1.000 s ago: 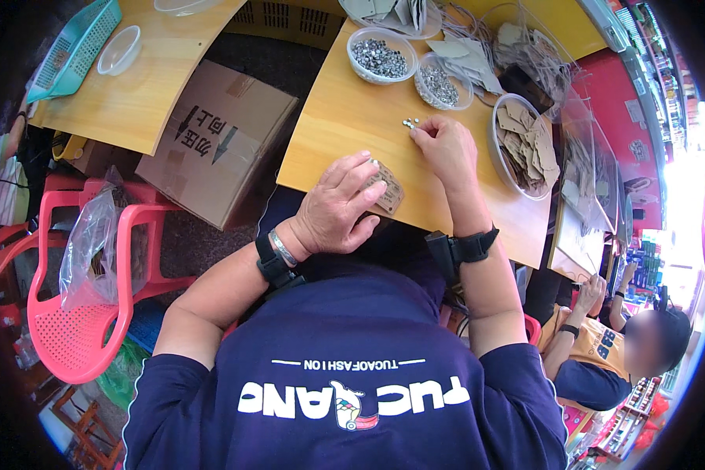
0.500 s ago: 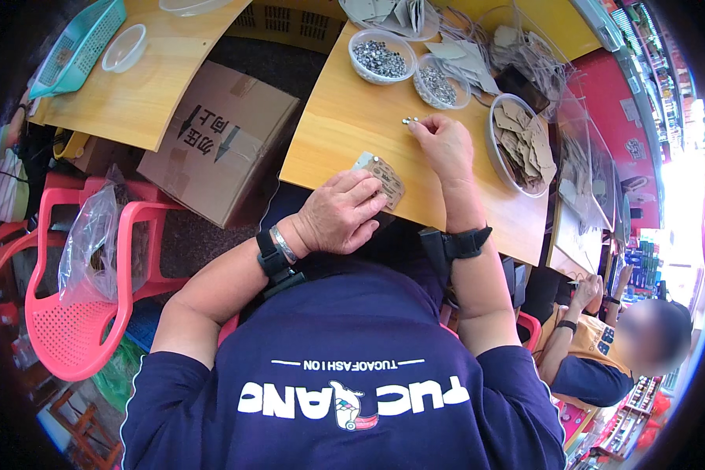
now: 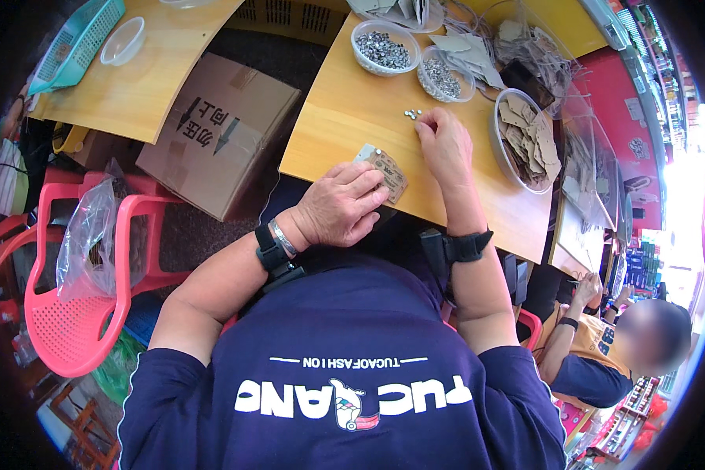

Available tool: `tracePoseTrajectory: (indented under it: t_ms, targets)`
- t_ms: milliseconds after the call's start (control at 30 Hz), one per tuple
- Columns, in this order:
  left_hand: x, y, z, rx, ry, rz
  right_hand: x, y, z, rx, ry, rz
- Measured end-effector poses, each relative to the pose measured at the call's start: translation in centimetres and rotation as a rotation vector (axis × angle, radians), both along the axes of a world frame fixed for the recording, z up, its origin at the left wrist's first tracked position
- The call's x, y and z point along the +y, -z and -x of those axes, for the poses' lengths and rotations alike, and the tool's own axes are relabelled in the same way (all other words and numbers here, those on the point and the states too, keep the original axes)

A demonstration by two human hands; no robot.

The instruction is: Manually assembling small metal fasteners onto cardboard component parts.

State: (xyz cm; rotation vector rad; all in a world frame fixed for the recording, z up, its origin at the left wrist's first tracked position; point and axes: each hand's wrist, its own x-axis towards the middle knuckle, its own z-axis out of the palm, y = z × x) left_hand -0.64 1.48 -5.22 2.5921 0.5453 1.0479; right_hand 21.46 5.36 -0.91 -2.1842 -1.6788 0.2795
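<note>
My left hand (image 3: 338, 205) is closed on a small brown printed card (image 3: 392, 178) at the table's near edge, fingers over its left part. A pale strip and a tiny shiny stud show at the card's upper corner. My right hand (image 3: 448, 150) hovers over or rests on the wood to the right, thumb and forefinger pinched together. What they hold, if anything, is too small to make out. Just left of those fingertips lies a little cluster of silver studs (image 3: 413, 114). Farther back are a tub of silver studs (image 3: 381, 48) and a smaller tub of studs (image 3: 444, 77).
A round tub of brown cards (image 3: 527, 141) stands right of my right hand, on the wooden table (image 3: 345, 117). Behind are loose grey cards (image 3: 468, 52) and clear plastic bags. A cardboard box (image 3: 219, 133) and a pink chair (image 3: 78, 329) are at left; another person (image 3: 595, 352) sits at right.
My right fingertips have drawn slightly right, away from the small studs, which now lie apart from them on the table. My left hand and the card stay nearly in place.
</note>
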Motion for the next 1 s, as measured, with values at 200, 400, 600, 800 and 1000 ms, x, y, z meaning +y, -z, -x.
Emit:
tracePoseTrajectory:
  t_ms: [200,400,600,800,1000]
  targets:
    - [0.1,0.2,0.1,-0.024,-0.005,-0.003,-3.6,-0.4,-0.1,0.185,-0.303,-0.155]
    - [0.2,0.4,0.0,-0.025,-0.008,-0.017,-5.3,-0.6,0.9,0.232,-0.521,-0.145]
    - [0.3,0.6,-0.1,-0.031,-0.002,-0.021,-4.9,0.3,1.2,0.197,-0.499,-0.212]
    - [0.3,0.4,0.0,-0.001,-0.008,-0.02,-4.3,0.2,1.1,0.189,-0.504,-0.201]
    - [0.4,0.5,0.0,-0.005,-0.002,-0.03,-3.8,-0.2,1.1,0.179,-0.526,-0.171]
